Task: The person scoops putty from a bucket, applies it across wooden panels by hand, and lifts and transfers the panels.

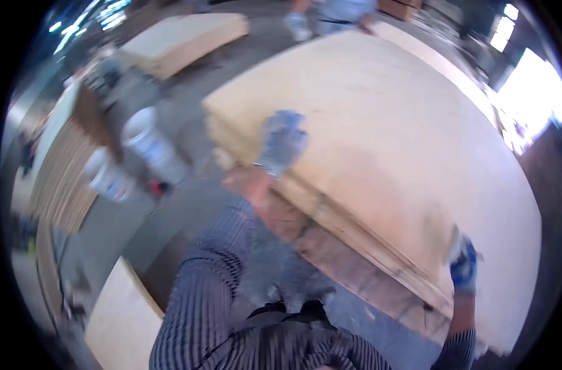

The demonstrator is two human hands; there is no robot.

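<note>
A large pale wooden sheet (pixel 379 123) lies on top of a stack of boards. My left hand (pixel 283 140), in a grey-blue glove, rests on the sheet near its left edge, fingers lying fairly flat and nothing visible in them. Toward the sheet's near right part is my right hand (pixel 464 265), gloved in blue and white. Its fingers are closed around a small greyish thing, too blurred to name. A faint darker smudge shows on the wood just left of that hand.
Another person (pixel 345 11) stands at the sheet's far side. Two white buckets (pixel 154 145) (pixel 108 176) are on the floor at left, beside a stack of sheets (pixel 62 172). Another stack (pixel 185 37) is at the upper left, and a pale board (pixel 122 317) at the lower left.
</note>
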